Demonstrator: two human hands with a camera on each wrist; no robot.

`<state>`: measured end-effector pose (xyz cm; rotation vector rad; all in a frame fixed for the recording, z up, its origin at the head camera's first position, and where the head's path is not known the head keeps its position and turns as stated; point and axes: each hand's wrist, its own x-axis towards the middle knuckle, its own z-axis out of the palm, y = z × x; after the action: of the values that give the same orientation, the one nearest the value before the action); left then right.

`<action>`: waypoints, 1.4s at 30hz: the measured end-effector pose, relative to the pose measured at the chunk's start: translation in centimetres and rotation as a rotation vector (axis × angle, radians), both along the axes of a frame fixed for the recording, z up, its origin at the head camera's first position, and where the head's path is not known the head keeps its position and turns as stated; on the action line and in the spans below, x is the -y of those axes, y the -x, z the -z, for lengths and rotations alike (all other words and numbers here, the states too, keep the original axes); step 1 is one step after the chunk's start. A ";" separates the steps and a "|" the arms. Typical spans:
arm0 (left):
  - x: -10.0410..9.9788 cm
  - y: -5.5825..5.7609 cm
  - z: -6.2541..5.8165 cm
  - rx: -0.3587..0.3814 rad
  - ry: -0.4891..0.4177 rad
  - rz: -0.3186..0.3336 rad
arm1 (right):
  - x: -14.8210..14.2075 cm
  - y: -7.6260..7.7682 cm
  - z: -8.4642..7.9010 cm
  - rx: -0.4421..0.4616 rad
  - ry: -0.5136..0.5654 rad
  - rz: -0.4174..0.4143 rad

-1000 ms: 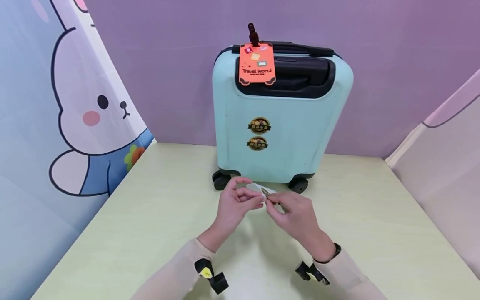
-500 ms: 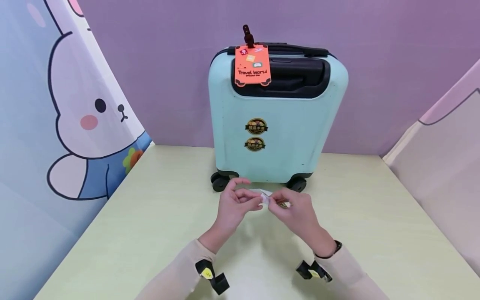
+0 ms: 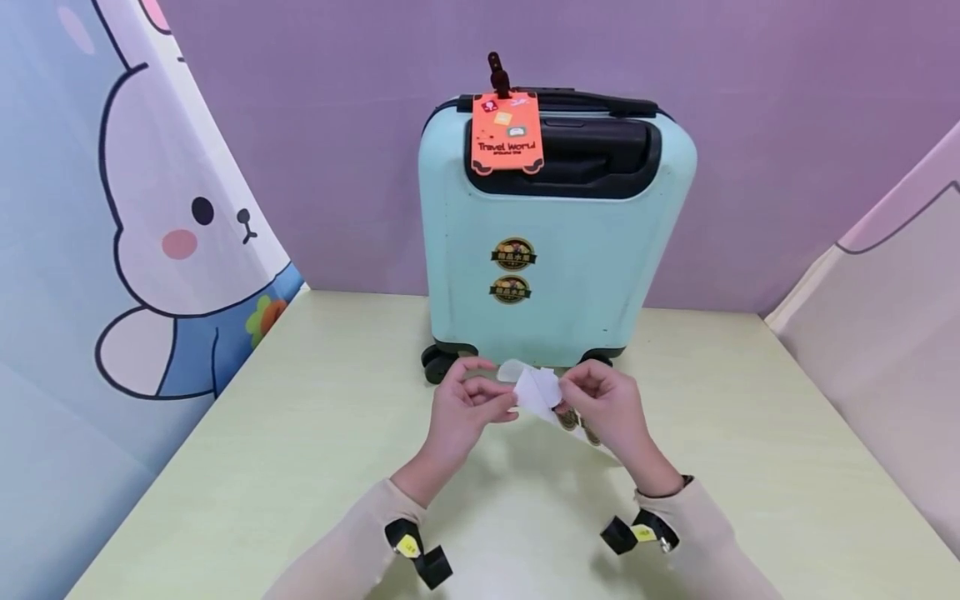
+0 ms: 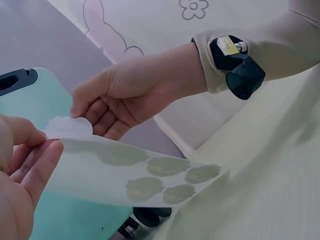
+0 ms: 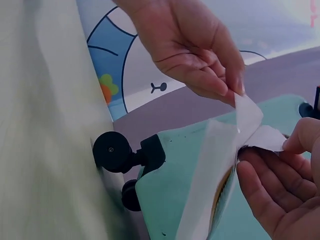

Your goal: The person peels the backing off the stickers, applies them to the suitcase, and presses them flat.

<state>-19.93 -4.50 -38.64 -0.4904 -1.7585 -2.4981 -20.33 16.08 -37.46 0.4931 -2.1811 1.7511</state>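
My left hand pinches one edge of a sticker sheet between thumb and fingers. Rows of round stickers show faintly through the sheet's pale back in the left wrist view. Thumb and forefinger of my right hand pinch a sticker, its white back showing, partly lifted from the sheet. Near the left fingertips the sheet's edge is bent over. Both hands are in front of the mint suitcase, low by its wheels. Two dark-and-gold round stickers are on the suitcase's front, one above the other.
An orange luggage tag hangs from the suitcase's top handle. Black wheels stand on the pale table. Purple cloth hangs behind, and a rabbit-print curtain borders the left.
My right hand has drawn away to the right from the left one, opening a gap where the sticker's white back shows. Printed stickers on the sheet now show below the right hand.
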 end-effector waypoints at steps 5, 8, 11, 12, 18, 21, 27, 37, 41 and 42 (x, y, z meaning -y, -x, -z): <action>0.3 -0.1 -0.4 0.029 -0.004 -0.025 | -0.3 0.3 -0.1 0.087 0.123 -0.035; 0.3 -0.1 -0.4 0.043 -0.006 -0.032 | -0.4 0.4 -0.2 0.096 0.143 -0.035; 0.4 -0.1 -0.3 0.052 -0.010 -0.038 | -0.7 0.6 -0.2 0.107 0.155 -0.041; 0.5 -0.1 -0.2 0.055 -0.013 -0.040 | -0.7 0.6 -0.1 0.113 0.157 -0.040; 0.9 0.1 0.2 0.071 -0.032 -0.047 | -1.4 1.0 0.0 0.137 0.210 -0.025; 1.1 0.1 0.4 0.087 -0.040 -0.052 | -1.6 1.0 0.0 0.121 0.241 -0.014; 1.4 0.2 0.6 0.089 -0.031 -0.056 | -1.8 1.0 -0.1 0.100 0.262 -0.010; 2.0 0.5 1.5 0.162 0.033 -0.091 | -2.0 1.4 -0.1 0.076 0.224 0.010; 2.3 0.8 2.2 0.188 0.071 -0.092 | -2.1 1.6 -0.3 0.063 0.189 0.046; 2.3 0.8 2.4 0.198 0.083 -0.089 | -2.1 1.6 -0.3 0.059 0.181 0.053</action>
<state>-20.77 -6.84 -41.06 -0.1686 -1.9115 -2.4960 -21.92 18.22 -37.11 0.3411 -2.0278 1.9335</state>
